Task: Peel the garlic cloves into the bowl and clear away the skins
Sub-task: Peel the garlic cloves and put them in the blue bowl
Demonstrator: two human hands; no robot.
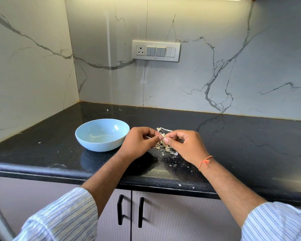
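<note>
Striped sleeves [63,218] are seen nearest, above two cabinet doors with black handles [120,209]. Beyond the dark surface [42,153], both hands are brought together — the left hand [137,142] and the right hand [184,145], an orange thread [205,162] tied at its wrist, are each curled and pinching one clove [163,136] between thumb and fingertips. Skins [165,149] are scattered on the surface just beneath and behind the hands. A blue bowl [102,134] is set just left of the left hand; its contents cannot be made out. Farther back — on the marble wall — a switch plate [156,50] is mounted.
</note>
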